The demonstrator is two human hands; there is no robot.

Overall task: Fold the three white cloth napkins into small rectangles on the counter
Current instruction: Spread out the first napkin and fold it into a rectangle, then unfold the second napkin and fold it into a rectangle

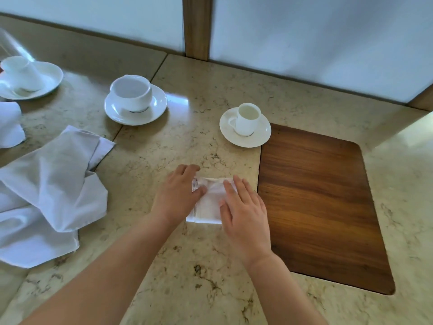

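A white napkin (208, 204), folded into a small rectangle, lies on the beige stone counter (178, 141) in the middle of the view. My left hand (179, 192) rests on its left edge, fingers curled over the far corner. My right hand (243, 212) lies flat on its right side, fingers spread. A large unfolded white napkin (46, 198) is crumpled at the left. Part of another white napkin (9, 125) shows at the far left edge.
Three white cups on saucers stand behind: one at far left (25, 76), one left of centre (134, 99), a small one (246, 124) right of centre. A dark wooden panel (321, 207) is set into the counter just right of my right hand. A pale wall closes the back.
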